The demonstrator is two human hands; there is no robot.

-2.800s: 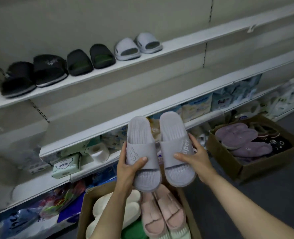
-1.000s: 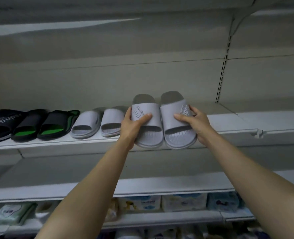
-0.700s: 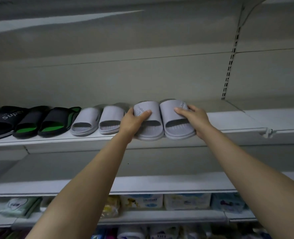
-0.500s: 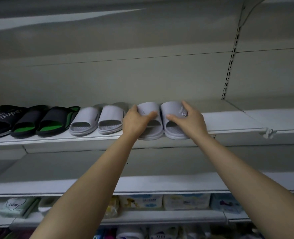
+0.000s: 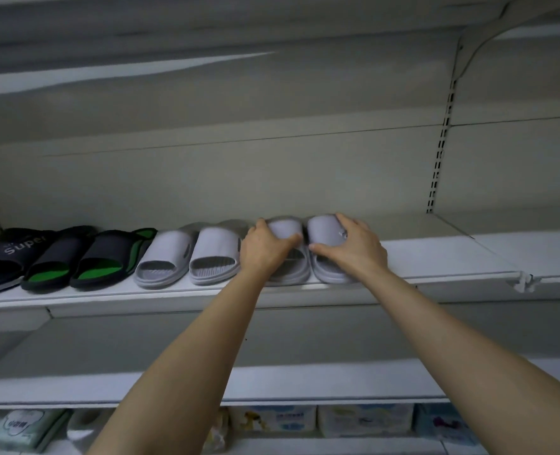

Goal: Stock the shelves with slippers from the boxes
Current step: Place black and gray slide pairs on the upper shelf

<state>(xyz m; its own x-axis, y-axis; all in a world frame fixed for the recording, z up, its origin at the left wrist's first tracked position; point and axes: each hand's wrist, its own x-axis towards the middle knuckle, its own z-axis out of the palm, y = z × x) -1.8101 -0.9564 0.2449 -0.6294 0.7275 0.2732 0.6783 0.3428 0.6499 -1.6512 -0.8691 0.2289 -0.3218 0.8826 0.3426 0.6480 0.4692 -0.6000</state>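
Across the middle of the frame runs the shelf (image 5: 436, 257); at its centre two grey slippers (image 5: 322, 224) sit side by side, the left hand (image 5: 265, 249) curled over one strap, the right hand (image 5: 354, 246) over the other; both hide the straps; left of them stand a pale grey pair (image 5: 190, 254), then black-and-green slippers (image 5: 85, 257), cut off at the edge; blurred packets (image 5: 275, 418) lie along the bottom.
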